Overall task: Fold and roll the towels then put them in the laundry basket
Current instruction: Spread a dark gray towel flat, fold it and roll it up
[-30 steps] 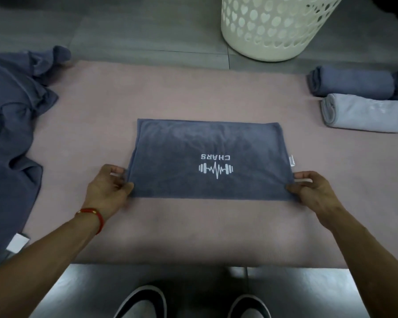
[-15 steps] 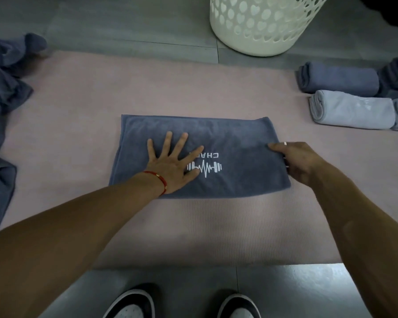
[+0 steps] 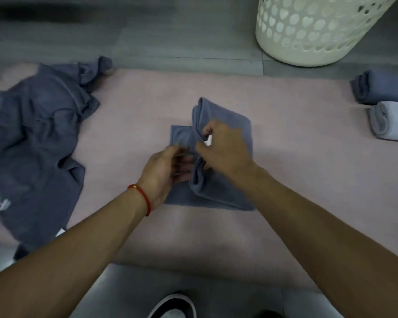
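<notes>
Pinching a raised fold of the grey-blue towel, the right hand is curled shut on the cloth. The left hand is laid beside it, fingers fairly straight on the towel's flat part.

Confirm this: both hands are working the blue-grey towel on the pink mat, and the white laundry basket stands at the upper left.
One error: the laundry basket stands at the upper right, as the head view shows. The left hand and right hand do work the towel on the pink mat.
</notes>
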### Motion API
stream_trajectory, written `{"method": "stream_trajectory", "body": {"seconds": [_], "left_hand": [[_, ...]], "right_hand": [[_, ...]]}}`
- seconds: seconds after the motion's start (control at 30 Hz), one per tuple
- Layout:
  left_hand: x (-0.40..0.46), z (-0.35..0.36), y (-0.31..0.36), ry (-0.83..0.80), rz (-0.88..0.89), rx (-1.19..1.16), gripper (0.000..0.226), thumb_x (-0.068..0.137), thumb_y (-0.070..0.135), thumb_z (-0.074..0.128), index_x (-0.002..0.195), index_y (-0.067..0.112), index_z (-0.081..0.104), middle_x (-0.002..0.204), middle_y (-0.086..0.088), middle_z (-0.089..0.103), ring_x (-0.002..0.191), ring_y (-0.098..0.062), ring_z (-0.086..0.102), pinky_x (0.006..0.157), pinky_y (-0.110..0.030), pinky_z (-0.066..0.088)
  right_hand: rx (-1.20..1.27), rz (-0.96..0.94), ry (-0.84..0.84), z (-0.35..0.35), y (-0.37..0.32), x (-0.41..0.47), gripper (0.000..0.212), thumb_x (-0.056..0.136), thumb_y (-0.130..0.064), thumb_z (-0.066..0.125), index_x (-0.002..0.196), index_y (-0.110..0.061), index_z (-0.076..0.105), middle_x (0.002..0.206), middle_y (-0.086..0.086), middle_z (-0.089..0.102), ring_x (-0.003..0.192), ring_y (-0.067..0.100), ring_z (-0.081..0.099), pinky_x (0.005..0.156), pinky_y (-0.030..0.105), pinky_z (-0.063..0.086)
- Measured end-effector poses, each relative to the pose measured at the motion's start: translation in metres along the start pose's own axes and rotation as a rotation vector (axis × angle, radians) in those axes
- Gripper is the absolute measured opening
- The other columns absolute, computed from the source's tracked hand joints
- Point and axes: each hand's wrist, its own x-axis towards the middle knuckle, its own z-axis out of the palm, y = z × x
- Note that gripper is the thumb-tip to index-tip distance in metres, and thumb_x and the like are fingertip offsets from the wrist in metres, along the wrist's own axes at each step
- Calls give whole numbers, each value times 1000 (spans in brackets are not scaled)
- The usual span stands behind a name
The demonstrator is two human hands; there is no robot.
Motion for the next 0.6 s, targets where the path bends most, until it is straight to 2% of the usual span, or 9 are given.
{"method": "stream_trajectory", "body": {"seconds": [0.07, 0.13, 0.2, 0.27, 0.33, 0.4, 0.5, 0.57, 0.6], "left_hand": [[12, -17, 1, 52, -47, 16, 47, 89, 42, 63, 113, 2, 71, 95, -14, 70, 82, -24, 66, 77, -38, 55], [21, -27, -5, 110, -31, 218, 38, 92, 33, 68, 104, -3, 72, 82, -15, 67, 77, -25, 61, 70, -38, 50], [28, -30, -11, 125, 55, 519, 26, 87, 26, 76, 94, 2, 72, 79, -17, 68, 73, -23, 60, 68, -40, 53], [29, -25, -14, 158, 210, 771, 19, 82, 25, 80, 92, 11, 71, 84, -10, 70, 74, -18, 60, 69, -31, 51], [24, -21, -14, 246, 372, 834, 21, 85, 18, 75, 106, 14, 72, 95, -2, 71, 82, -13, 60, 75, -16, 44], [22, -23, -18, 310, 467, 788, 29, 89, 12, 69, 118, 14, 70, 104, 1, 71, 88, -12, 61, 80, -10, 41], [24, -33, -27, 328, 411, 873, 25, 90, 9, 68, 115, 12, 71, 101, -5, 71, 86, -17, 60, 81, -17, 44], [28, -36, -29, 336, 342, 945, 22, 89, 13, 70, 110, 11, 70, 100, -10, 71, 89, -26, 63, 84, -29, 50], [28, -35, -29, 335, 325, 974, 24, 88, 15, 71, 112, 11, 70, 103, -12, 70, 94, -30, 64, 85, -31, 51]], "right_hand": [[210, 129, -212, 27, -12, -4, 25, 96, -23, 63, 115, -6, 62, 95, 11, 70, 70, 26, 73, 71, 40, 62], [269, 143, -333, 41, -10, -11, 25, 99, -22, 60, 113, -2, 64, 98, 15, 71, 73, 28, 74, 70, 48, 63], [108, 6, -291, 40, 2, -20, 21, 98, -20, 60, 112, -6, 68, 104, 8, 72, 86, 22, 72, 83, 44, 60], [-23, -83, -189, 34, 20, -27, 21, 96, -16, 60, 114, -12, 69, 112, 3, 71, 99, 17, 66, 93, 36, 54], [-62, -135, -57, 25, 39, -32, 21, 94, -12, 60, 113, -12, 68, 114, 4, 68, 100, 18, 63, 93, 35, 52], [-149, -185, 69, 18, 58, -35, 20, 92, -10, 61, 111, -12, 66, 115, 5, 62, 100, 20, 58, 91, 37, 52], [-309, -102, 96, 14, 79, -40, 33, 95, -18, 61, 127, -13, 57, 131, 12, 49, 113, 28, 48, 94, 44, 51], [-249, 57, 21, 16, 85, -41, 47, 99, -29, 58, 142, -16, 42, 137, 13, 42, 117, 30, 47, 95, 43, 50], [-164, 120, 5, 18, 86, -41, 50, 101, -32, 56, 145, -17, 37, 134, 13, 44, 113, 29, 52, 92, 41, 52]]}}
